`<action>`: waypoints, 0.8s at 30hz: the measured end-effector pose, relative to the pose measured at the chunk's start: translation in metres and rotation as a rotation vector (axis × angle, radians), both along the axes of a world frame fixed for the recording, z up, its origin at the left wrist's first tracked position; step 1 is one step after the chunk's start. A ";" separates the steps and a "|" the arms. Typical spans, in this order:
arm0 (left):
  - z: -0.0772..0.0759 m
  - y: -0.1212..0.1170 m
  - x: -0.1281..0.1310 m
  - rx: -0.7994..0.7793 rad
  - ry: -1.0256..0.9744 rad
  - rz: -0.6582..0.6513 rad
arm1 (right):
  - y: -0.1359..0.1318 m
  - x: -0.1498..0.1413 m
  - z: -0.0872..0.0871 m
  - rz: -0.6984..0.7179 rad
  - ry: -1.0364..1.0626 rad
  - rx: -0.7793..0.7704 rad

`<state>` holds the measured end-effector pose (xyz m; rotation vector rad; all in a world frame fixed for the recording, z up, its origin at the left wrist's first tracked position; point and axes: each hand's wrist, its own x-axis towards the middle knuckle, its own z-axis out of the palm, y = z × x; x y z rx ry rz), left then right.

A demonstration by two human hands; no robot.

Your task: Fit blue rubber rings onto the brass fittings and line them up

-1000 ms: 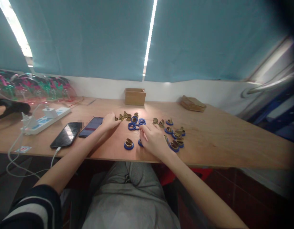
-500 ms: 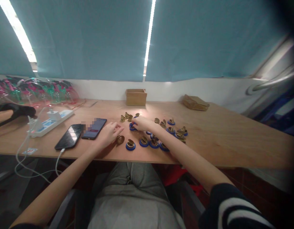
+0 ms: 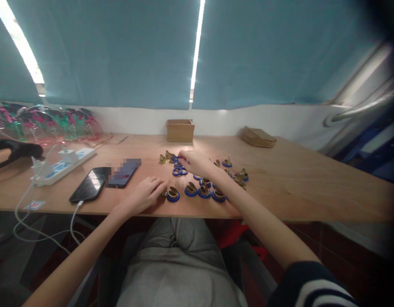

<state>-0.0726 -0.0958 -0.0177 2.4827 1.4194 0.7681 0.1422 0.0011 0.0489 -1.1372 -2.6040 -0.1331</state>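
My left hand (image 3: 149, 194) rests low on the table near its front edge. Its fingers are bent around a brass clip-like piece, which they mostly cover. Right beside it stands a brass piece on a blue ring (image 3: 173, 195). Farther back, my right hand (image 3: 192, 161) is closed, its fingertips pinched down among loose blue rings (image 3: 177, 172); a bit of blue shows under the fingers. Just left of these rings lie several bare brass pieces (image 3: 162, 159). Under and beyond my right forearm, several more brass pieces sit on blue rings (image 3: 204, 192), some partly hidden by the arm.
At left are two phones (image 3: 90, 184), a white power strip (image 3: 64, 167) with cables, and clear plastic packs (image 3: 56, 123). An open cardboard box (image 3: 180, 131) stands at the back by the wall. A folded brown paper bag (image 3: 258, 137) lies at back right.
My left hand has moved nearer and closed over the brass piece beside it. My right hand has gone slightly farther back, and more loose blue rings show spread out below it.
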 end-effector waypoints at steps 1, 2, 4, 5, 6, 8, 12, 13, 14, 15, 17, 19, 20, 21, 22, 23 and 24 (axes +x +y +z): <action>-0.001 -0.002 0.001 -0.007 -0.008 -0.018 | -0.006 0.003 0.002 0.001 0.037 0.011; -0.001 -0.004 0.002 -0.014 -0.019 -0.032 | -0.013 0.006 0.004 0.001 0.071 0.019; -0.002 -0.008 0.004 -0.027 -0.044 -0.048 | -0.028 0.013 0.007 0.001 0.134 0.027; -0.002 -0.011 0.005 -0.031 -0.057 -0.049 | -0.036 0.016 0.007 0.003 0.160 0.028; -0.002 -0.013 0.006 -0.034 -0.070 -0.048 | -0.045 0.020 0.008 0.006 0.185 0.029; -0.004 -0.017 0.009 -0.035 -0.096 -0.036 | -0.062 0.028 0.007 0.009 0.225 0.028; -0.010 -0.022 0.011 -0.020 -0.152 0.024 | -0.092 0.040 0.002 0.003 0.280 0.017; -0.011 -0.023 0.011 -0.016 -0.162 0.039 | -0.098 0.042 -0.001 -0.002 0.290 0.015; -0.012 -0.024 0.011 -0.013 -0.170 0.050 | -0.104 0.044 -0.003 -0.008 0.299 0.012; -0.013 -0.026 0.010 -0.011 -0.177 0.058 | -0.108 0.045 -0.006 -0.014 0.308 0.010; -0.014 -0.030 0.008 -0.008 -0.191 0.067 | -0.115 0.047 -0.012 -0.018 0.321 0.004; -0.014 -0.035 0.006 -0.010 -0.216 0.074 | -0.120 0.047 -0.018 -0.012 0.333 -0.004; -0.013 -0.038 0.005 -0.015 -0.234 0.081 | -0.122 0.047 -0.021 -0.007 0.340 -0.008; -0.012 -0.040 0.004 -0.022 -0.255 0.091 | -0.124 0.046 -0.025 -0.004 0.348 -0.011; -0.010 -0.042 0.003 -0.032 -0.281 0.105 | -0.127 0.046 -0.029 -0.006 0.357 -0.013; -0.009 -0.044 0.002 -0.042 -0.313 0.124 | -0.130 0.046 -0.034 -0.011 0.372 -0.011; -0.008 -0.046 0.002 -0.052 -0.348 0.146 | -0.133 0.045 -0.039 -0.012 0.395 -0.003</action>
